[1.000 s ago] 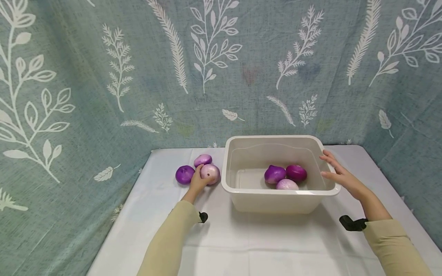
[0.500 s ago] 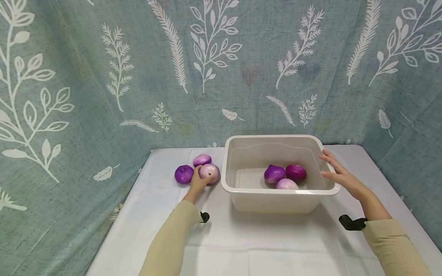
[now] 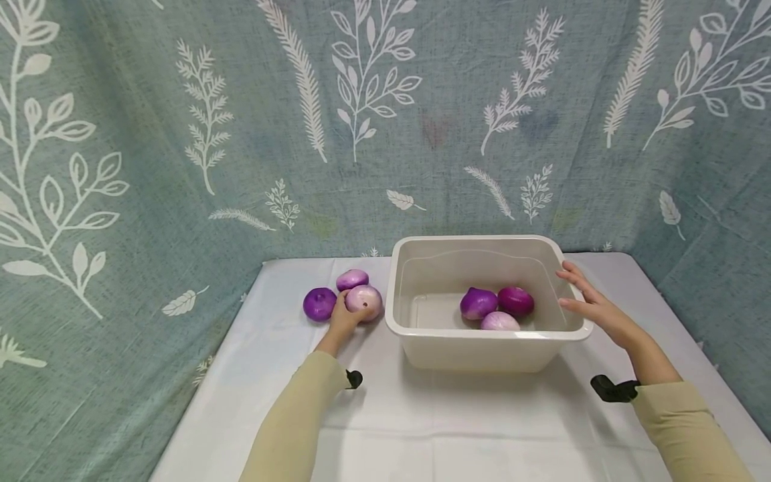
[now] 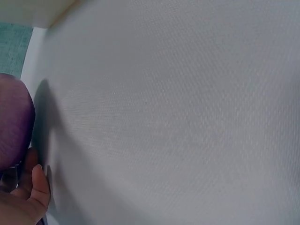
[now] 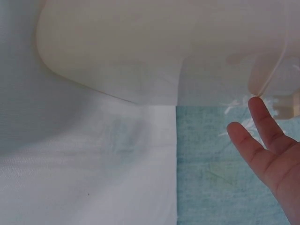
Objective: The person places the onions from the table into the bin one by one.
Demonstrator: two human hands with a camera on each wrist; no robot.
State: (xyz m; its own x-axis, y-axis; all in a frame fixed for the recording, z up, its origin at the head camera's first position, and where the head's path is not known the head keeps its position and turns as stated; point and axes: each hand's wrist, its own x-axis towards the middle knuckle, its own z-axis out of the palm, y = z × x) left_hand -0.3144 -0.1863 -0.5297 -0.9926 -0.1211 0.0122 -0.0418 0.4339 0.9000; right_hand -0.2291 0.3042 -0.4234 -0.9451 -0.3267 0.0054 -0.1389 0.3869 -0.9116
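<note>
My left hand [image 3: 342, 323] holds a pale pinkish onion [image 3: 366, 300], thumb on its near side and fingers on the far left. Beside it lie a dark purple onion [image 3: 319, 305] and a lighter purple onion [image 3: 352, 278]. In the left wrist view an onion [image 4: 14, 122] shows at the left edge above the fingers. My right hand [image 3: 602, 314] is at the right rim of a cream plastic bin [image 3: 476, 351], fingers spread and fairly straight. Inside the bin are a violet onion [image 3: 478, 303], a magenta onion [image 3: 515, 301] and a pale onion [image 3: 500, 322], partly hidden by the front rim.
A white cloth [image 3: 421, 422] covers the table. Behind it and at both sides hangs a blue-green curtain [image 3: 337, 194] with white leaf prints. The bin stands near the table's back edge, just right of the loose onions.
The left hand and the pale onion have shifted very slightly left. The right hand and the bin stay where they were.
</note>
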